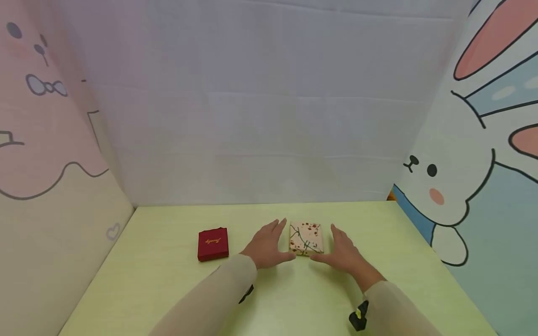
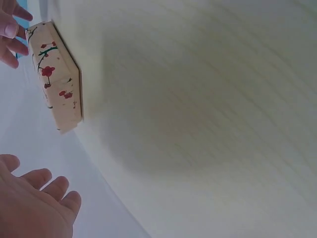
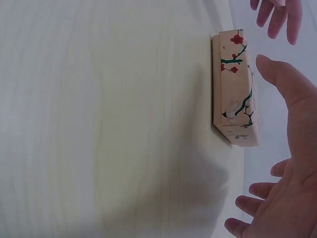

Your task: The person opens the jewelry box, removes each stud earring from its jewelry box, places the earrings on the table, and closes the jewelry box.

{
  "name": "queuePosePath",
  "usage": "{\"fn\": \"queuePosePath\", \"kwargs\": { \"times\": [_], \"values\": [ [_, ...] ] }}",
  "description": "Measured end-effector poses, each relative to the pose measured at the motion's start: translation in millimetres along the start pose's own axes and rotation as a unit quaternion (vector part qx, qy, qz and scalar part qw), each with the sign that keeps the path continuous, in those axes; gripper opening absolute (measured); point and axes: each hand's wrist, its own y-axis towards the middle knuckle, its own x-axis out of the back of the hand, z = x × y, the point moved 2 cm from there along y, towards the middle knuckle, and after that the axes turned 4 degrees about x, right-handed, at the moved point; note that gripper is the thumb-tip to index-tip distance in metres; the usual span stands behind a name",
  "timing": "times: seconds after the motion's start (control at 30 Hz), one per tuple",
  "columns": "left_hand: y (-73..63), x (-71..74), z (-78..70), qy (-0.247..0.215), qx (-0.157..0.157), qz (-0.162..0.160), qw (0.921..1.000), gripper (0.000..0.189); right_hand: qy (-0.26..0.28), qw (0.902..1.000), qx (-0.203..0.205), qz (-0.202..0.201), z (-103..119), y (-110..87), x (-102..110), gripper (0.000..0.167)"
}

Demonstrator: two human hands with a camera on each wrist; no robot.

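Observation:
A cream box (image 1: 306, 239) printed with red blossoms and dark branches lies flat on the table, between the two hands. On its left side is the left hand (image 1: 267, 245), fingers spread and thumb pointing toward the box's near edge. The right hand (image 1: 339, 252) mirrors it on the right, its thumb close to the near right corner. In the left wrist view the flowered box (image 2: 55, 74) shows its lid and side, with a gap between it and the left hand (image 2: 37, 201). The right wrist view shows the right hand (image 3: 292, 163) with fingers extended beside the box (image 3: 235, 89).
To the left of the left hand, a dark red box (image 1: 213, 244) with gold lettering sits on the pale yellow table (image 1: 168, 289). A white cloth backdrop (image 1: 269, 116) rises behind the table. Cartoon-printed panels (image 1: 454, 196) stand at both sides.

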Motion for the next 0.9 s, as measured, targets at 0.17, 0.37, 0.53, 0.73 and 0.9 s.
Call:
{"fn": "queuePosePath", "kwargs": {
  "times": [0.17,0.37,0.53,0.73,0.9],
  "values": [
    [18.1,-5.4,2.3,0.003,0.008,-0.004,1.0,0.107,0.039,0.9992,-0.003,0.01,-6.4,10.7,-2.2,0.128],
    [31.1,-17.1,8.7,-0.005,0.038,-0.004,0.9993,0.112,0.043,0.9988,-0.001,0.023,-12.0,21.3,-2.9,0.128],
    [35.1,-22.1,5.9,-0.071,0.072,0.013,0.9948,0.111,0.026,0.9993,0.007,0.028,-18.0,30.8,-2.4,0.13],
    [36.8,-28.1,-5.8,-0.116,0.081,0.025,0.9896,0.11,0.022,0.9988,0.028,0.033,-18.6,37.8,-1.2,0.128],
    [42.2,-38.1,-10.2,-0.143,0.072,0.018,0.9869,0.105,0.011,0.9982,0.043,0.041,-15.5,44.2,-3.4,0.125]
  ]
}}
